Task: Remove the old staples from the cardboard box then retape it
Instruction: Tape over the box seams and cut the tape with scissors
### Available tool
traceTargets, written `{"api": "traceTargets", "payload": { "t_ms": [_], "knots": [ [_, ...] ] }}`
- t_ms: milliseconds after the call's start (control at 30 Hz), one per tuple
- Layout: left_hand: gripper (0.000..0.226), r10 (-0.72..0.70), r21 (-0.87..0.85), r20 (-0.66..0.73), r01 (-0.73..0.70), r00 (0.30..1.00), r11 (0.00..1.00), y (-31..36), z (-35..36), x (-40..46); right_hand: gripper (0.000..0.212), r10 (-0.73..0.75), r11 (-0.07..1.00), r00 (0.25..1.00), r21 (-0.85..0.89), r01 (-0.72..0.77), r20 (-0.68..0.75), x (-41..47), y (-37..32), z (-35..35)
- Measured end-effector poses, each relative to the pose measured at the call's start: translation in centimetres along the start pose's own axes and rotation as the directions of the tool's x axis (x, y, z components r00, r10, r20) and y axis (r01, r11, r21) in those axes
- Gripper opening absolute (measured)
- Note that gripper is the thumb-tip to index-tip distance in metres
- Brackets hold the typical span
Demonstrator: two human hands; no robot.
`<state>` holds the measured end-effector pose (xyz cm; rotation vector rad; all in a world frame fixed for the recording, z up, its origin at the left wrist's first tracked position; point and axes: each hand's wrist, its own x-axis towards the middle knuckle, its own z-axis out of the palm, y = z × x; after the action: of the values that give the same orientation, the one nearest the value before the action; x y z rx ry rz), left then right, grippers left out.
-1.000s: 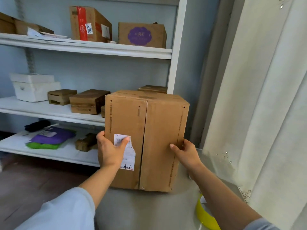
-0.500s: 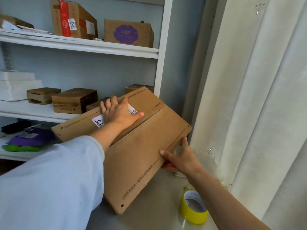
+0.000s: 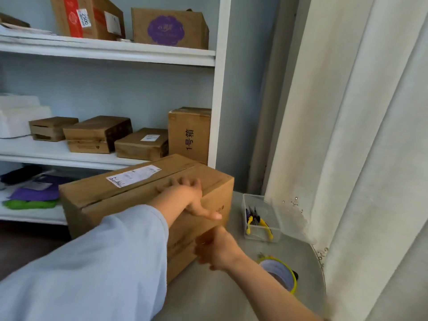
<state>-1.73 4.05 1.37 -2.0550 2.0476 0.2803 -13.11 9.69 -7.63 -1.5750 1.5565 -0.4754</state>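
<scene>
Now the box [image 3: 129, 200] lies on its side on the table [image 3: 208, 295], under both hands.
Left hand [image 3: 185, 198] spreads across its top right edge; right hand [image 3: 215, 249] blurs at the near corner, grip unclear. Tape [image 3: 281, 275] and tray [image 3: 261, 217] sit right of them.

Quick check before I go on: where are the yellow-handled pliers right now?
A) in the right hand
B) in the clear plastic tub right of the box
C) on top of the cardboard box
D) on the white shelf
B: the yellow-handled pliers lie inside the clear plastic tub on the grey table, right of the brown cardboard box.
</scene>
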Motion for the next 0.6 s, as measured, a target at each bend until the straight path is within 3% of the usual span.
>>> {"api": "traceTargets", "payload": {
  "t_ms": [100,233,300,400,533,600],
  "knots": [
    [0.115,0.022,0.045,-0.052,-0.019,0.998,0.999,0.0,0.4,-1.2,0.027,-0.016,0.999,0.978,0.048,0.026,-0.21,1.5,1.6,-1.8],
    [0.113,0.066,0.07,-0.046,-0.062,0.997,0.996,-0.6,0.7,-1.8,0.056,-0.058,0.979,0.873,0.142,0.144,-0.484,1.5,0.1,-6.1],
    [0.114,0.089,0.086,-0.033,-0.086,0.996,0.993,-0.8,0.7,-2.0,0.066,-0.11,0.977,0.867,0.108,0.185,-0.487,1.6,-1.1,-7.9],
    [0.115,0.132,0.092,-0.026,-0.129,0.991,0.987,-1.2,0.8,-2.3,0.073,-0.098,0.991,0.9,0.038,0.126,-0.425,2.4,-2.6,-9.3],
    [0.116,0.208,0.089,-0.005,-0.206,0.978,0.974,-2.6,1.1,-2.6,0.045,-0.055,0.997,0.949,0.037,0.07,-0.309,3.3,-1.5,-8.6],
    [0.116,0.245,0.09,0.007,-0.245,0.97,0.966,-3.5,1.2,-2.7,0.047,-0.036,0.999,0.954,0.018,0.044,-0.299,3.2,-0.1,-7.2]
  ]
}}
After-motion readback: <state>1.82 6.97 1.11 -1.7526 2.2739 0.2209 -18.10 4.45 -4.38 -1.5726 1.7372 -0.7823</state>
